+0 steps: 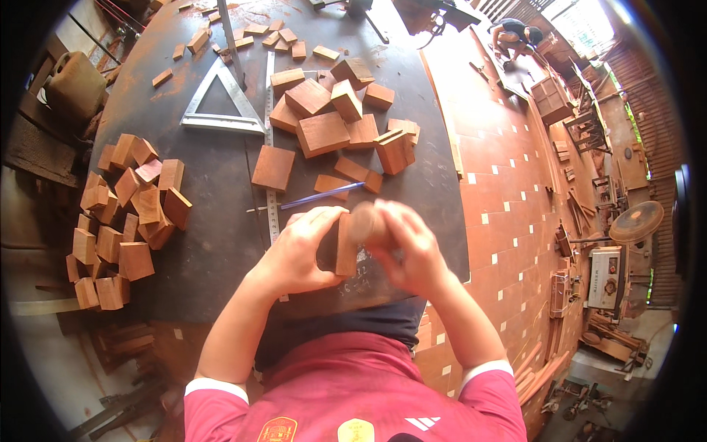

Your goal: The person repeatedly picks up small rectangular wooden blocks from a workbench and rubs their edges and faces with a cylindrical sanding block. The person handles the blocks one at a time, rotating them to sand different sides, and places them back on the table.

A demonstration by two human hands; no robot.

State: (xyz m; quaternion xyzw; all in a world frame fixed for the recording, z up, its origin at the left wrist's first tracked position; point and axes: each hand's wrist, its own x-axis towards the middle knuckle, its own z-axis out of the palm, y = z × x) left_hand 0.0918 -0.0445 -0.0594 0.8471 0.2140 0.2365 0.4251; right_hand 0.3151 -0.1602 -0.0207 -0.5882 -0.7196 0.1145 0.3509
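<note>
At the table's near edge my left hand [303, 249] grips a reddish-brown wooden block [344, 248] between thumb and fingers, held upright. My right hand [412, 247], smeared by motion, is closed on a brown piece [366, 223] against the block's right side; blur hides its kind. Just beyond the hands lie a blue pen [324, 195] and a steel ruler [269, 132]. Past them a loose heap of wooden blocks [322, 135] is spread out, with one block [273, 168] nearest the ruler.
A metal triangle square [221, 103] lies on the dark table [213, 221]. Many blocks are piled [132, 214] at the left edge, with small offcuts [254, 30] at the far side. Right of the table is a tiled floor [501, 243]; another person [515, 37] crouches far off.
</note>
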